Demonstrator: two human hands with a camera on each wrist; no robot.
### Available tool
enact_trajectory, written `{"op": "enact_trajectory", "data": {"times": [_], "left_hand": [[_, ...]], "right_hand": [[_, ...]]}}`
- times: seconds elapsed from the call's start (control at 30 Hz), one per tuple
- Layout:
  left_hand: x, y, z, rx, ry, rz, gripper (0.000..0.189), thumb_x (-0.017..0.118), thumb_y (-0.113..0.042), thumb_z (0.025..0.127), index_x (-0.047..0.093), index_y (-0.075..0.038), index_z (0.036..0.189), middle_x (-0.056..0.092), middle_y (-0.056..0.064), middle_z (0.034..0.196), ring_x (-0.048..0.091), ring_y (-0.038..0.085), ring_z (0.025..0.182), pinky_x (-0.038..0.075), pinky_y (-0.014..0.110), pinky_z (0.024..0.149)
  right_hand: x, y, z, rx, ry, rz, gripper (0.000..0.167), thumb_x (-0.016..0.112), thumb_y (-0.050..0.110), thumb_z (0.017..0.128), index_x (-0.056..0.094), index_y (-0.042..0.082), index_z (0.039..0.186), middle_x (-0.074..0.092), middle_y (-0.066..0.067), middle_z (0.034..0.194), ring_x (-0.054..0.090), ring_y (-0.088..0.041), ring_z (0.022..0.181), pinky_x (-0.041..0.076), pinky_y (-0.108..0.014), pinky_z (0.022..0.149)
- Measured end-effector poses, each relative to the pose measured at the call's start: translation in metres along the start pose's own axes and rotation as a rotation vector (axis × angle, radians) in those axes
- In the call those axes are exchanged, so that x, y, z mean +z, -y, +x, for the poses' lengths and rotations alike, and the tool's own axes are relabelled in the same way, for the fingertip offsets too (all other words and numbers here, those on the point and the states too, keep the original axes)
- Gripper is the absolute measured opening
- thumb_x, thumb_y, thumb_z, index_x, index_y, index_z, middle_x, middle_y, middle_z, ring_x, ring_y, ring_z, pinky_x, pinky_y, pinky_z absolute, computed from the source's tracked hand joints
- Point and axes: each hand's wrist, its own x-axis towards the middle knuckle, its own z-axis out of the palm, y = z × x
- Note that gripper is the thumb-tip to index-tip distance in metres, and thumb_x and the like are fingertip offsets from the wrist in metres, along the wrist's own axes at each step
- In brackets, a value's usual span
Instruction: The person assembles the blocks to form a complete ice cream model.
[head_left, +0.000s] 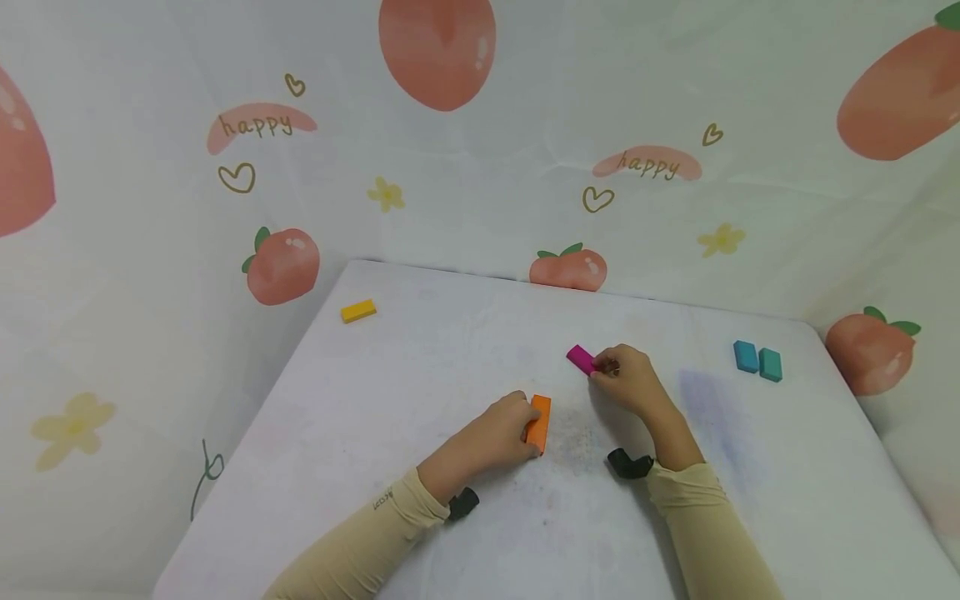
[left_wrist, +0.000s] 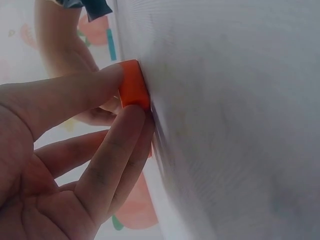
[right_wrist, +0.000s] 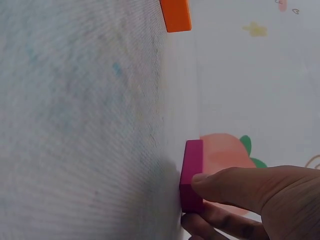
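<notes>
Near the middle of the white table my left hand (head_left: 498,429) grips an orange block (head_left: 539,423), with the thumb at its near end and fingers along its side. In the left wrist view the thumb and fingertips pinch the orange block (left_wrist: 133,85) close against the table surface. Farther back and to the right, my right hand (head_left: 626,377) pinches the near end of a magenta block (head_left: 580,359). In the right wrist view the thumb lies on the magenta block (right_wrist: 192,170) and other fingers are at its end. The two blocks are apart.
A yellow block (head_left: 358,311) lies at the table's back left corner. Toward the back right, a blue block (head_left: 746,357) and a teal block (head_left: 770,365) lie side by side. A printed cloth (head_left: 480,192) hangs behind the table (head_left: 420,333).
</notes>
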Motion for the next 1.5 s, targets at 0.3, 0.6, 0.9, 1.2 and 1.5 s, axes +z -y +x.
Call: {"op": "enact_trajectory", "data": {"times": [0.3,0.6,0.9,1.2,1.5], "left_hand": [[0.0,0.002,0.001,-0.013,-0.005,-0.047,0.048,0.086,-0.018,0.089,0.071,0.002,0.13,0.065,0.01,0.108,0.053,0.01,0.084,0.048,0.018,0.074],[-0.016,0.007,0.013,0.005,-0.029,-0.057,0.036,0.079,-0.021,0.095,0.073,0.001,0.124,0.066,0.01,0.108,0.054,0.013,0.082,0.048,0.022,0.073],[-0.044,0.006,0.06,0.136,0.042,-0.059,0.039,0.074,-0.022,0.101,0.071,0.0,0.133,0.072,0.014,0.122,0.069,0.015,0.093,0.058,0.024,0.085],[-0.045,-0.002,0.119,0.24,0.0,0.078,0.024,0.068,-0.009,0.103,0.073,0.001,0.123,0.069,0.014,0.118,0.063,0.02,0.1,0.056,0.027,0.093],[-0.033,-0.015,0.152,0.264,0.042,0.287,0.036,0.066,0.0,0.098,0.073,-0.007,0.133,0.067,0.011,0.125,0.067,0.022,0.109,0.056,0.028,0.1]], "right_hand": [[0.0,0.003,0.0,0.019,0.009,0.002,0.017,0.075,0.004,0.094,0.076,-0.005,0.108,0.07,-0.02,0.102,0.068,-0.034,0.098,0.058,-0.055,0.094],[-0.001,0.002,0.001,0.026,0.008,0.0,0.018,0.074,0.003,0.094,0.076,-0.006,0.109,0.07,-0.021,0.103,0.067,-0.035,0.099,0.058,-0.056,0.094],[0.001,-0.001,0.001,0.004,-0.006,0.027,0.017,0.077,0.002,0.092,0.076,-0.007,0.106,0.071,-0.021,0.101,0.069,-0.035,0.096,0.059,-0.055,0.092],[0.0,0.001,0.002,-0.003,-0.008,0.055,0.014,0.076,-0.001,0.091,0.077,-0.008,0.103,0.072,-0.022,0.099,0.071,-0.034,0.094,0.06,-0.053,0.088],[0.0,-0.003,0.004,-0.008,-0.008,0.065,0.014,0.075,-0.001,0.09,0.077,-0.008,0.102,0.072,-0.022,0.099,0.072,-0.035,0.094,0.061,-0.053,0.089]]}}
